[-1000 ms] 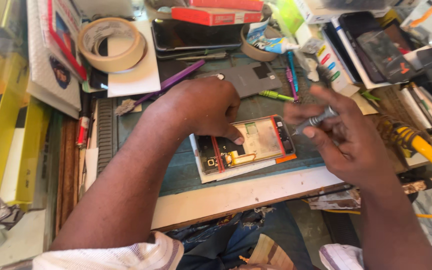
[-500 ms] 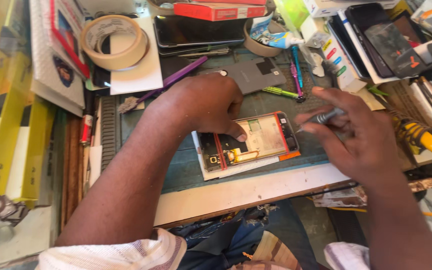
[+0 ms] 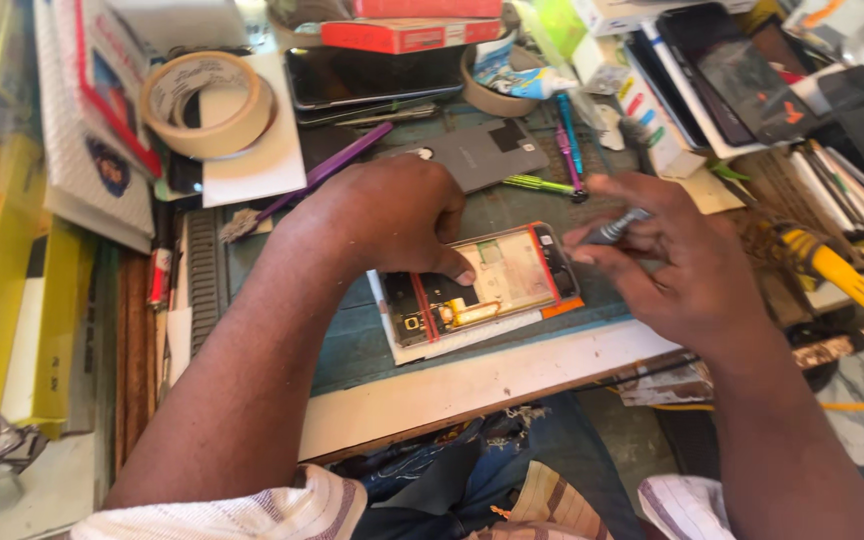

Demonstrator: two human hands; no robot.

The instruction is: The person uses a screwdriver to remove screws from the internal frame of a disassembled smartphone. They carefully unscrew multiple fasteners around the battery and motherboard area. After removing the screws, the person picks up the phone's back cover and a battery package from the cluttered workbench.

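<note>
On green mat, opened phone [image 3: 482, 288], L hand [image 3: 392, 215] pinning it, R hand [image 3: 667, 260] w/ tool [image 3: 614, 230]

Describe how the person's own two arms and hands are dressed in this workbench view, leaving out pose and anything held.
Both hands are bare: the left hand and right hand show no gloves, rings or watch on the visible parts. The forearms are uncovered. Short sleeves of pale fabric with thin brownish stripes end high up, the left sleeve and right sleeve at the bottom edge.
</note>
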